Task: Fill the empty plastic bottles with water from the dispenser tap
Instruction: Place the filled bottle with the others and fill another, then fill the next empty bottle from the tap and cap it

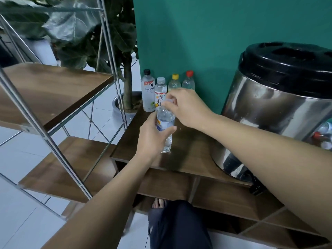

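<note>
bottle (166, 123) held upright at frame centre, above the wooden table (190, 155).
its body is gripped by the left hand (152, 139); its cap (169, 101) is pinched by the right hand (186, 106) fingertips.

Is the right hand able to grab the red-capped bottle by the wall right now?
Probably not right away. The right hand is busy pinching the cap of the held bottle, which the left hand grips. The red-capped bottle stands just behind it, nothing between, so letting go first should do.
</note>
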Motion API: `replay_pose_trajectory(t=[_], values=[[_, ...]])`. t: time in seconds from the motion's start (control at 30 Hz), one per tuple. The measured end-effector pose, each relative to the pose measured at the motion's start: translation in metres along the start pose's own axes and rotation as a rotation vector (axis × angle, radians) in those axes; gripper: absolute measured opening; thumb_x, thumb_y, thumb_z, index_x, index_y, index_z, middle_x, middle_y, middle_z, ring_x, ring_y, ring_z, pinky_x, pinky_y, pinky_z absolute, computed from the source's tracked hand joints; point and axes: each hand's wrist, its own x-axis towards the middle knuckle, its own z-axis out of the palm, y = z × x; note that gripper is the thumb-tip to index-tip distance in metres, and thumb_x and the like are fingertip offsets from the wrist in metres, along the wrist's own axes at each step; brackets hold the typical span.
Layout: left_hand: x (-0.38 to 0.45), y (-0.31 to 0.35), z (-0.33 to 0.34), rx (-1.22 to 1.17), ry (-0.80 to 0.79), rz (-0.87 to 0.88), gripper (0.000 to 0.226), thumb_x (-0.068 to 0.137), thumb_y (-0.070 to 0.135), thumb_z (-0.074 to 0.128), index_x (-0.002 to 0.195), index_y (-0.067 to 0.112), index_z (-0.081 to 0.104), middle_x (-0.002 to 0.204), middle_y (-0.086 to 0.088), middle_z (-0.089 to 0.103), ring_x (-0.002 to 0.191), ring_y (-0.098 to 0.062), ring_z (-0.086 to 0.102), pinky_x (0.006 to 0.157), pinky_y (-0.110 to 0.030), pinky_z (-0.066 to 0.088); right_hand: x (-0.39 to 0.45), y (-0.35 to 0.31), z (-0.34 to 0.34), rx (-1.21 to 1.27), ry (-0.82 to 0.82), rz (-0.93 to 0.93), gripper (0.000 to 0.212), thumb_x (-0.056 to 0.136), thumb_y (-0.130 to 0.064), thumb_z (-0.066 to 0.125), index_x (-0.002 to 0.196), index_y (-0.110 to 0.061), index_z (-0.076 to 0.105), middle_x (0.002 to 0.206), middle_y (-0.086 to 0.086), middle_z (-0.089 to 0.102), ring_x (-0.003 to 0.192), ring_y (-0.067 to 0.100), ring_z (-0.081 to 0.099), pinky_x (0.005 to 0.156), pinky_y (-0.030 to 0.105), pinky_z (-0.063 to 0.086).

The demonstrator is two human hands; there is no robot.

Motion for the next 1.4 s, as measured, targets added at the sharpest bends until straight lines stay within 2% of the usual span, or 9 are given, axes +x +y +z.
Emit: replay_pose_trajectory(t=[0.2,0.27,0.37,0.53,0.63,0.77,0.97,1.13,1.4], values=[[0.006,-0.007,0.003,0.022,-0.015,0.000,0.063,0.085,0.040,0.098,0.137,0.027,0.064,0.119,0.016,0.076,0.108,0.000,0.073,0.098,-0.034,0.062,0.001,0.003,0.008,0.028,0.050,-0.023,0.026,0.106,-0.042,0.070,0.086,-0.027,0.061,0.083,-0.012,0.051,0.085,0.018,0.051,0.077,0.037,0.038],[0.003,-0.007,-0.002,0.064,-0.024,0.009,0.070,0.082,0.049,0.098,0.140,0.029,0.064,0.123,0.017,0.077,0.111,0.002,0.073,0.099,-0.032,0.062,-0.006,0.003,0.004,0.035,0.010,-0.008,0.031,0.105,-0.051,0.070,0.115,-0.021,0.070,0.085,-0.011,0.059,0.084,0.015,0.057,0.076,0.039,0.045],[-0.005,-0.004,-0.013,0.107,-0.015,0.028,0.081,0.080,0.059,0.097,0.149,0.034,0.061,0.134,0.020,0.073,0.123,0.005,0.067,0.104,-0.024,0.055,-0.022,-0.001,-0.010,0.096,-0.002,0.033,0.062,0.103,-0.056,0.071,0.151,-0.019,0.058,0.085,-0.009,0.068,0.080,0.004,0.063,0.075,0.036,0.052],[-0.034,0.021,-0.033,0.239,0.188,0.146,0.038,0.093,0.041,0.090,0.119,0.026,0.066,0.109,0.012,0.066,0.101,-0.010,0.064,0.089,-0.035,0.056,-0.071,-0.002,-0.039,0.214,0.035,0.056,0.016,0.104,-0.038,0.076,0.108,-0.023,0.072,0.083,-0.007,0.071,0.073,0.004,0.063,0.074,0.029,0.054],[-0.059,0.056,-0.021,0.273,0.117,0.285,0.011,0.101,0.021,0.081,0.105,0.026,0.072,0.091,0.011,0.068,0.085,-0.009,0.065,0.078,-0.041,0.057,-0.113,0.000,-0.059,0.226,0.107,0.074,0.025,0.108,-0.035,0.069,0.088,-0.021,0.073,0.078,-0.007,0.071,0.073,0.007,0.063,0.072,0.034,0.053],[-0.092,0.116,0.031,0.188,-0.004,0.424,0.009,0.103,0.015,0.077,0.101,0.023,0.081,0.091,0.013,0.074,0.084,-0.012,0.069,0.078,-0.035,0.058,-0.167,0.013,-0.091,0.238,0.199,0.164,0.028,0.111,-0.027,0.055,0.086,-0.030,0.068,0.076,-0.009,0.069,0.076,0.008,0.064,0.075,0.040,0.056],[-0.143,0.189,0.126,0.045,-0.206,0.478,0.014,0.106,0.017,0.075,0.109,0.027,0.085,0.090,0.020,0.078,0.087,0.000,0.073,0.076,-0.012,0.053,-0.270,0.068,-0.156,0.226,0.315,0.299,0.029,0.113,-0.008,0.043,0.109,-0.025,0.066,0.090,-0.007,0.069,0.079,0.001,0.062,0.068,0.014,0.041],[-0.167,0.215,0.221,0.045,-0.395,0.465,0.018,0.103,0.018,0.079,0.120,0.025,0.080,0.100,0.017,0.077,0.094,0.005,0.071,0.087,-0.011,0.055,-0.343,0.140,-0.182,0.258,0.420,0.446,0.018,0.112,-0.025,0.059,0.129,-0.026,0.063,0.100,-0.013,0.071,0.096,0.004,0.069,0.091,0.034,0.057],[-0.157,0.189,0.346,0.133,-0.479,0.266,0.050,0.103,0.029,0.082,0.150,0.026,0.065,0.144,0.010,0.069,0.131,-0.009,0.064,0.116,-0.036,0.055,-0.394,0.261,-0.158,0.238,0.463,0.738,0.041,0.107,-0.038,0.070,0.144,-0.023,0.060,0.135,-0.010,0.067,0.122,0.006,0.064,0.113,0.039,0.054]])
